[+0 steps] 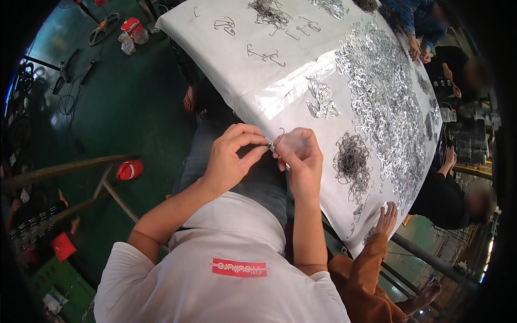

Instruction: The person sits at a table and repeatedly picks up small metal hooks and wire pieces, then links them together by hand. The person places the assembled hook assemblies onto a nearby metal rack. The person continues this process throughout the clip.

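My left hand (235, 153) pinches a small shiny metal clip (271, 146) between thumb and fingertips, just off the table's near edge. Right beside it, my right hand (300, 155) is closed on a thin bent wire hook (281, 132), whose curved end sticks up above the fingers. The two hands' fingertips almost meet at the clip. Exactly how the hook and the clip join is too small to make out. On the white-covered table (242, 70) lie a small pile of silvery clips (322, 98) and a tangled heap of dark wire hooks (351, 159).
A broad spread of silvery metal pieces (385, 97) covers the table's right part. More wire hooks (272, 13) lie at the far end. A co-worker's hand (386, 218) rests at the right corner; other people sit along the far side. A red container (129, 169) stands on the green floor.
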A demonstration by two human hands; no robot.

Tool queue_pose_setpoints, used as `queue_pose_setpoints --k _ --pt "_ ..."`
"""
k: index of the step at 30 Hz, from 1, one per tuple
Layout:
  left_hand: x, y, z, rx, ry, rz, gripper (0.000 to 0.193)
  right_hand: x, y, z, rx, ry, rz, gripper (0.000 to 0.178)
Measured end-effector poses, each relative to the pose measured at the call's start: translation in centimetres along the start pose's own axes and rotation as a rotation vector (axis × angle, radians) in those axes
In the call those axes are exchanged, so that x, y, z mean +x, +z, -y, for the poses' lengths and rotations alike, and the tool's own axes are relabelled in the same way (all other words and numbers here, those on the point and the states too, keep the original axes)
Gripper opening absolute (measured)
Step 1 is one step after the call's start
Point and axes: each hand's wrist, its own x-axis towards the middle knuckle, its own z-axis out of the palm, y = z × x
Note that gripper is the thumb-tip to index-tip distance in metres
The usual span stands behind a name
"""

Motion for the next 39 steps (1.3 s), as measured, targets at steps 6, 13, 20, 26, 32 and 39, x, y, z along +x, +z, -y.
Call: queue_pose_setpoints --k 6,13,20,26,32,39 --pt "-0.2 0.6 -0.5 0.006 0.008 -0.013 0.013 -1.3 1.4 -0.5 0.061 -0.084 -0.168 0.022" --pt "0.2 1.8 -0.4 0.067 0.065 -0.015 0.014 -1.6 1.5 -2.1 0.036 -0.277 -0.311 0.023" --pt "1.7 3.3 1.2 0.033 0.154 0.025 0.018 -1.8 0.5 -3.4 0.008 -0.528 -0.350 0.026" --pt "9.8 9.1 5.9 0.218 0.409 0.178 0.012 -2.2 -0.8 -3.2 -0.040 -0.574 -0.365 0.026" --pt "12.7 15.6 7.5 0.645 0.573 0.311 0.020 -2.7 -1.7 -3.1 -0.066 -0.542 -0.377 0.024" --pt "13.4 13.7 7.7 0.811 0.638 0.403 0.025 -2.6 -1.6 -3.6 -0.049 -0.518 -0.374 0.022"
